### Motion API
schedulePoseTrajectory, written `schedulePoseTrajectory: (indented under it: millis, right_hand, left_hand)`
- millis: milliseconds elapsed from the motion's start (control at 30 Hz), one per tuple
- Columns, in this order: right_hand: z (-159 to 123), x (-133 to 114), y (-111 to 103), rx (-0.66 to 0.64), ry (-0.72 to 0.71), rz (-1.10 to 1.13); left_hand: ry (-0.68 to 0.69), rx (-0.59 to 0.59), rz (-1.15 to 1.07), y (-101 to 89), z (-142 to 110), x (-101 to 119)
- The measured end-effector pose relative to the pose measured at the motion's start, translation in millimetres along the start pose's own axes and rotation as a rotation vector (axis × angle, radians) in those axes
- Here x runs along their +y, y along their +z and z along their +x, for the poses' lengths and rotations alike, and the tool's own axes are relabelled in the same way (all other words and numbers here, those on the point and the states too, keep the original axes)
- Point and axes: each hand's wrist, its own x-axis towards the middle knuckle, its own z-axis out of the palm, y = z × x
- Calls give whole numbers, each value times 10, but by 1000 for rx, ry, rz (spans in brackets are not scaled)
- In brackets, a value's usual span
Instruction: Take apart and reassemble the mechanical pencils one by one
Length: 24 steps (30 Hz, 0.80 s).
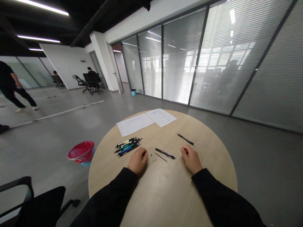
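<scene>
My left hand (pixel 139 160) rests on the round wooden table (pixel 163 195), its fingers curled into a loose fist with nothing visible in them. My right hand (pixel 191 158) lies likewise on the right, closed and seemingly bare. Between the two hands lies a black pen (pixel 165 153), with a thin dark refill (pixel 161 157) just below it. Closer to my left hand are a small spring (pixel 154 160) and a tiny pen tip (pixel 151 154). Another black pen (pixel 186 139) lies beyond my right hand. A pile of several pens (pixel 127 147) sits just past my left hand.
Two printed sheets, a left sheet (pixel 135 124) and a right sheet (pixel 162 117), lie at the table's far edge. A red bin (pixel 81 151) stands on the floor at left, near a black chair (pixel 38 205). One person (pixel 14 85) walks at far left; another sits farther back.
</scene>
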Motion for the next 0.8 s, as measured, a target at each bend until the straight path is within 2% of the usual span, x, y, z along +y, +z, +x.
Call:
schedulePoseTrajectory:
  millis: [67,133,267,467,633,800]
  right_hand:
    - [9,20,-2,-9,9,32]
    - [4,14,2,-38,6,59]
    - [-16,-22,22,-110,-14,47]
    - [-24,-47,63,-168,-107,-20]
    - [-39,-107,71,-196,-185,-51]
    - [-65,-187,59,-250,-279,-132]
  left_hand:
    - [-37,66,-3,-5,11,-30]
    - [-49,83,-18,-3,18,-46]
    - [-38,25,22,23,11,-56]
    - [-79,1,124,118,-23,-112]
    - [-73,-104,169,181,-50,-131]
    - [-88,-242,200,141,-65,-47]
